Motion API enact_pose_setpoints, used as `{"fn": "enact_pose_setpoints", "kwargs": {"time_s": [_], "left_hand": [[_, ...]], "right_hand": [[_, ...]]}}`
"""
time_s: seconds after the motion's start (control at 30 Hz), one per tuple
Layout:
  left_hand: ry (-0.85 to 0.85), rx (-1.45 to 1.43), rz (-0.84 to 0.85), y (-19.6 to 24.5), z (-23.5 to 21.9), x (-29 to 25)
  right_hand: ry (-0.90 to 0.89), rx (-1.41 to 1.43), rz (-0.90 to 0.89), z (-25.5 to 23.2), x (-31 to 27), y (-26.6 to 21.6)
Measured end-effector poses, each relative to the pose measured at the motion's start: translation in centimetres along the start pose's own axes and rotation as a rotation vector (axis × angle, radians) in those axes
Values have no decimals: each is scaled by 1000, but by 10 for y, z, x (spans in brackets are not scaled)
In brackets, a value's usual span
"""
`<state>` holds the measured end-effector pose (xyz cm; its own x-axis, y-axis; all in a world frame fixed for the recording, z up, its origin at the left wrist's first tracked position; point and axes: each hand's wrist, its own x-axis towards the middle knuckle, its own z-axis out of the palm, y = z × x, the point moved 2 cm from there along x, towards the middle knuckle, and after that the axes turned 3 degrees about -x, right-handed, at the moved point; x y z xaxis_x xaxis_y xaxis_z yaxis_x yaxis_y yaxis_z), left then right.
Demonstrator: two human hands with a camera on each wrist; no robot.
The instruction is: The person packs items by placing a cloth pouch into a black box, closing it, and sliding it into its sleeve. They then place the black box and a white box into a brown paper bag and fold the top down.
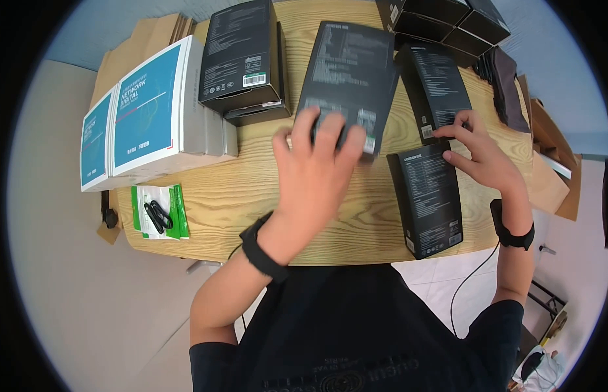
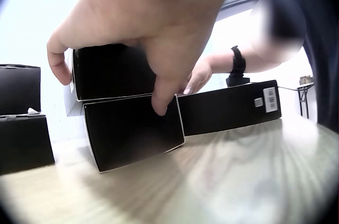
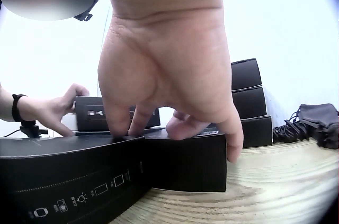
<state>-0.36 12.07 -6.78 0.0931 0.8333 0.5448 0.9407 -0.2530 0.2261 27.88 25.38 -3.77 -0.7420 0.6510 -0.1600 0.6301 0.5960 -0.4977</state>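
Observation:
In the head view my left hand (image 1: 317, 157) reaches over the near end of a large black box (image 1: 348, 65) in the middle of the table. The left wrist view shows that hand's thumb and fingers gripping the upper black box (image 2: 114, 73) by opposite sides; a lower black box (image 2: 135, 134) lies beneath it. My right hand (image 1: 480, 150) spans the place where two long black boxes meet. Its thumb is at the far corner of the nearer box (image 1: 427, 202), and its fingers rest on the near end of the farther box (image 1: 438, 81).
Blue and white boxes (image 1: 147, 108) and stacked black boxes (image 1: 242, 52) stand on the left. A green and white packet (image 1: 176, 212) with a black cable (image 1: 158, 217) lies near the front left edge. More black boxes (image 1: 435, 19) and dark pouches (image 1: 510, 91) are at the back right.

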Motion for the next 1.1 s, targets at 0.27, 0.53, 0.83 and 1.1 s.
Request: {"fn": "enact_pose_setpoints", "kwargs": {"time_s": [0.27,0.53,0.83,1.1], "left_hand": [[36,191,-17,-14,32,60],[24,149,-29,-37,71,115],[75,118,-77,-30,86,147],[66,84,-110,-24,90,158]], "right_hand": [[31,26,12,4,-6,2],[65,-20,0,8,-5,2],[127,-51,-16,12,-4,3],[117,-23,17,12,-6,2]]}}
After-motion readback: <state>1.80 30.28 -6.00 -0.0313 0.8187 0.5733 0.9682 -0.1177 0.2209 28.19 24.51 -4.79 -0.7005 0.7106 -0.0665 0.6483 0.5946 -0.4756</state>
